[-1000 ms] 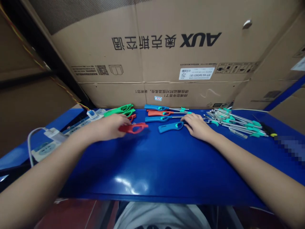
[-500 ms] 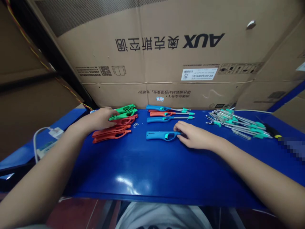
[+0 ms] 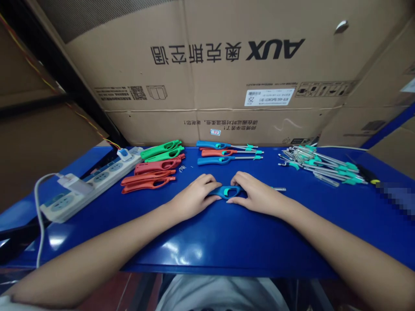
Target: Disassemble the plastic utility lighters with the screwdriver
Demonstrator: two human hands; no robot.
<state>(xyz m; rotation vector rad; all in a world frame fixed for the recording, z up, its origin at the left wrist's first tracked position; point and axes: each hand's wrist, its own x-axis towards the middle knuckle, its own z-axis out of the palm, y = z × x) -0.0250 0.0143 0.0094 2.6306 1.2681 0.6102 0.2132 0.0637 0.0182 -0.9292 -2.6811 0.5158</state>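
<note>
A blue gas lighter (image 3: 232,191) with a teal trigger lies crosswise in front of me, its metal rod pointing right. Around its handle end my left hand (image 3: 197,196) is closed. My right hand (image 3: 256,193) grips the front of the body and covers most of the rod, whose tip shows past my wrist. Behind it lie two blue lighters and a red lighter (image 3: 218,152), all with rods. To the left are green handle shells (image 3: 164,153) and red handle shells (image 3: 149,185) without rods.
A heap of metal rods with teal parts (image 3: 324,166) lies at the right, beside a screwdriver (image 3: 369,176). A white power strip (image 3: 94,183) with plugs and cables runs along the left. An upright cardboard box (image 3: 201,86) walls off the back of the blue table (image 3: 194,242).
My left hand has moved from the coloured handle shells to the blue lighter's handle end and closed on it. The lighter and my right hand have shifted slightly nearer to me.
</note>
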